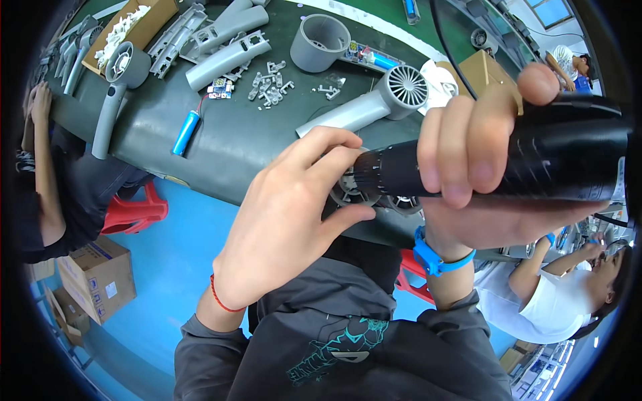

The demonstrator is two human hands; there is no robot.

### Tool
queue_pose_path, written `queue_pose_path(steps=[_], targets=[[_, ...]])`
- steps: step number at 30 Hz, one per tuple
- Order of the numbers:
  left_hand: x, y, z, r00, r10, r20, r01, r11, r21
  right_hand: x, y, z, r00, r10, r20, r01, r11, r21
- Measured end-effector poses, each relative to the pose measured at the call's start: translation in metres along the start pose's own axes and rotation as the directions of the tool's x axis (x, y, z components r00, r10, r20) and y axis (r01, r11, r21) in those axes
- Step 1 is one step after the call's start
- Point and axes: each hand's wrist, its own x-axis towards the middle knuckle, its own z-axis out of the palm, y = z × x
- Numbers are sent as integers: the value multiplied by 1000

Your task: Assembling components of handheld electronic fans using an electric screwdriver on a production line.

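My right hand [468,150] is wrapped round a thick black electric screwdriver [568,150], held nearly level in front of me. The driver's front end points left, towards my left hand [274,207]. Between the thumb and fingers of that hand is a grey round plastic part [349,192] with an open, spoked frame. The driver's nose meets or covers this part; its bit and any screw are hidden. Close by on the right, a second round grey piece [404,204] shows below the driver. Just beyond my hands lies a grey handheld fan body [374,103] with a slatted round head.
On the dark green table [247,147] are a blue battery cell [186,134] wired to a small circuit board [221,88], small grey clips [271,87], a grey cylinder [319,43] and fan housings [227,60]. A black cable [445,40] hangs at the back. Co-workers sit on both sides.
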Motion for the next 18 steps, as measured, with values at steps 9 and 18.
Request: queue_pose_path(steps=[9,18], targets=[[2,10,-3,997,-72,20,73,997,-21,-1,-14,-6,996,-93,16,93,996,-7],[15,11,3,979,204,5,-194,926,324,-2,-40,23,905,-347,-245,319,936,-147]])
